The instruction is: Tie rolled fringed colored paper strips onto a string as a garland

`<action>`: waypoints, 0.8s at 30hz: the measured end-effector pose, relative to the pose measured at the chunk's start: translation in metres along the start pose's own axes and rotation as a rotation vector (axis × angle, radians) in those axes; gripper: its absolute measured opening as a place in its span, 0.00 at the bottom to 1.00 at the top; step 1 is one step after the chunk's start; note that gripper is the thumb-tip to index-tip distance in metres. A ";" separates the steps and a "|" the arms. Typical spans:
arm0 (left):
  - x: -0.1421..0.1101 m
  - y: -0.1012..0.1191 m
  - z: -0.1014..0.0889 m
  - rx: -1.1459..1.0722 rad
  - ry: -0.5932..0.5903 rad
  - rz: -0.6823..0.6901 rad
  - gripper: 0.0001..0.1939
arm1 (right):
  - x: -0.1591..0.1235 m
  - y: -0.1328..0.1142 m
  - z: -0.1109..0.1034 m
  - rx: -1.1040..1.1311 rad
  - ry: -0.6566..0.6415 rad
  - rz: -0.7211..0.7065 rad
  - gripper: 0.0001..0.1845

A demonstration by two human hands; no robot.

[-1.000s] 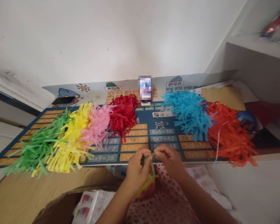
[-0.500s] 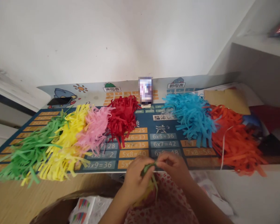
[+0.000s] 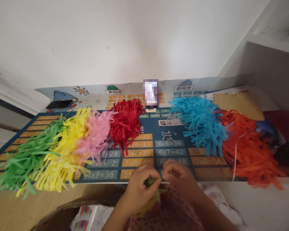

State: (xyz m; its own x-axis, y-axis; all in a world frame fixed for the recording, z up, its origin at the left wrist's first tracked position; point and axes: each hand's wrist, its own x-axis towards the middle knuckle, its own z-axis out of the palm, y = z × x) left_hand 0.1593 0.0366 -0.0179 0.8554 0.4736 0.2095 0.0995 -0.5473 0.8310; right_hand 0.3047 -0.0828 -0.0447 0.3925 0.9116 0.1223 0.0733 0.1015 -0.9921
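Observation:
Close to my body, at the table's front edge, my left hand (image 3: 141, 185) is closed around a dark green strip of paper (image 3: 149, 182). Facing it, my right hand (image 3: 179, 175) pinches at the strip's right end; the fingertips partly hide it. Something yellowish (image 3: 149, 207) hangs below my left hand over a red-patterned cloth, blurred. Beyond my hands lie fringed paper tassels: green (image 3: 33, 150), yellow (image 3: 65, 150), pink (image 3: 96, 136) and red (image 3: 127, 125) to the left, blue (image 3: 202, 123) and orange (image 3: 251, 150) to the right.
A printed multiplication mat (image 3: 137, 162) covers the table. A lit phone (image 3: 151, 93) leans at the wall, and a dark phone (image 3: 59, 104) lies at the back left. A yellow-brown envelope (image 3: 238, 104) rests at the back right. Below left is a bag (image 3: 80, 218) with colourful packets.
The view has tilted and shifted slightly, so the front edge and my hands sit a little lower. Both hands keep the green paper, their fingers slightly moved.

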 end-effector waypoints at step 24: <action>-0.005 0.015 0.029 -0.982 0.185 -0.630 0.21 | -0.010 -0.006 0.011 -0.040 0.223 -0.053 0.03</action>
State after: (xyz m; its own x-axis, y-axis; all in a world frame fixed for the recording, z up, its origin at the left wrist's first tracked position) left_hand 0.1715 0.0058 -0.0213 0.7005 0.6071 -0.3750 -0.0244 0.5456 0.8377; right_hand 0.2904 -0.0885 -0.0400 0.5794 0.7946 0.1816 0.1336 0.1272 -0.9828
